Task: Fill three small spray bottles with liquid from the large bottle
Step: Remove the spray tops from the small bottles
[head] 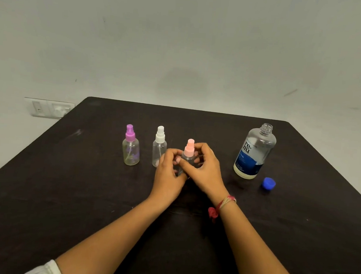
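"re-nu" reads down the large bottle (254,152) in dark letters (the blue label's smaller print blurs out).

The table (64,193) was black and the wall (182,40) pale grey. The purple-topped bottle (131,147), clear, bore a faint purple flower print. The white-topped bottle (159,145) and pink-topped bottle (189,150) were plain and clear. The large bottle (258,146) had a blue label, and its cap (268,183) was blue. The wrist thread (224,204) was red and cream.

The black counter (75,193) fills the lower frame. On it stand a purple-topped bottle (131,151) left of centre, a white-topped bottle (159,146) beside it, and the open large bottle (254,155) at right, with a blue cap (269,183) just beside its base. At centre my left hand (168,174) and right hand (207,168) grip the pink-topped bottle (188,151), hiding its base.
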